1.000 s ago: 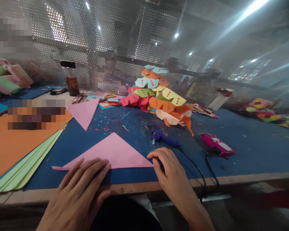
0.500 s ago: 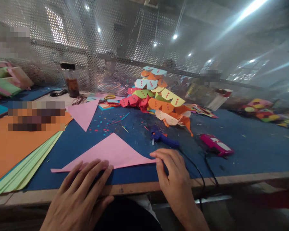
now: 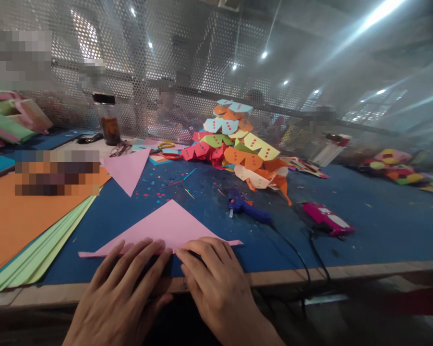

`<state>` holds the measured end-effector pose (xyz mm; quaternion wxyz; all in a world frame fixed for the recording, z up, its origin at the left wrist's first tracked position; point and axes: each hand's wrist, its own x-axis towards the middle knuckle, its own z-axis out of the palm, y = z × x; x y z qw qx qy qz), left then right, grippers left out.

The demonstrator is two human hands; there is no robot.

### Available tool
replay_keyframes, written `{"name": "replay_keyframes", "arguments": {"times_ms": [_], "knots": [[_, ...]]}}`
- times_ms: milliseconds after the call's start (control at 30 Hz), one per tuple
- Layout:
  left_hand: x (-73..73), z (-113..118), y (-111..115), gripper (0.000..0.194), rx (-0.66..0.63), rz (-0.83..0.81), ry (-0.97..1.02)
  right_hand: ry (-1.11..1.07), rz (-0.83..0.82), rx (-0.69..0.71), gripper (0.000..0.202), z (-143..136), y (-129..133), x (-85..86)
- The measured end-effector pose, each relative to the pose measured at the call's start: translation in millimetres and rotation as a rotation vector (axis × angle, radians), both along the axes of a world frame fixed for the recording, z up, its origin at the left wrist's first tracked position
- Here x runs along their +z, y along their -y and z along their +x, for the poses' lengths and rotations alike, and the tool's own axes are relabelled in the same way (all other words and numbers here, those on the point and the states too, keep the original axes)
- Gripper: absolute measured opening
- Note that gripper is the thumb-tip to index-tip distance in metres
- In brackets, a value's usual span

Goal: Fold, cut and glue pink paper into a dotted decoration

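Observation:
A pink sheet of paper (image 3: 168, 223), folded into a triangle, lies on the blue table with its peak pointing away from me. Along its near edge runs a narrow folded strip that sticks out past both lower corners. My left hand (image 3: 121, 286) rests on the left half of that edge, fingers spread and pressing down. Close beside it, my right hand (image 3: 218, 278) has its bent fingers laid on the strip just right of the middle, thumb below the edge. Both palms hide part of the strip.
A second pink paper triangle (image 3: 128, 168) lies behind to the left, by stacked coloured sheets (image 3: 54, 240). Beyond are a blue glue gun (image 3: 250, 210) with its cord, a magenta device (image 3: 328, 219), a pile of folded paper pieces (image 3: 245, 154), pliers (image 3: 165, 145) and a lidded bottle (image 3: 110, 127).
My right hand has let go of the right tip of the strip and moved left to the middle, beside my left hand. The left hand stays in place on the paper.

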<state>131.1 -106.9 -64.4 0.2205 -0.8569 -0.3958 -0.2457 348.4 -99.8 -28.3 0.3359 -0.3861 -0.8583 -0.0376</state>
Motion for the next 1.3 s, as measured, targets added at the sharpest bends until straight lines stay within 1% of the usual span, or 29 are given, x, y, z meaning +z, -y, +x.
{"name": "replay_keyframes", "arguments": {"times_ms": [133, 433, 600, 833, 1100, 1200, 1300], "knots": [[-1.0, -1.6, 0.0, 0.059, 0.018, -0.024, -0.027, 0.018, -0.014, 0.001, 0.025, 1.2, 1.3, -1.5], [-2.2, -3.5, 0.3, 0.060, 0.013, -0.016, -0.033, 0.030, -0.005, -0.015, 0.026, 0.7, 2.4, -2.8], [-2.5, -4.7, 0.6, 0.062, -0.004, -0.007, -0.031, -0.003, -0.006, -0.016, 0.026, 4.7, 3.8, -2.1], [1.2, -2.4, 1.2, 0.052, -0.020, 0.026, 0.033, -0.046, 0.022, -0.068, 0.024, 20.7, 6.9, -2.3], [-2.0, -7.3, 3.1, 0.058, -0.009, 0.002, 0.030, -0.053, 0.013, -0.131, 0.022, 44.7, 8.2, -4.3], [-1.8, -8.6, 3.7, 0.060, -0.012, -0.002, 0.026, -0.069, 0.005, -0.143, 0.022, 49.4, 8.9, -5.1], [-4.7, -13.7, 4.7, 0.065, 0.004, -0.006, 0.038, -0.087, 0.001, -0.142, 0.024, 50.9, 8.8, -5.4]]}}
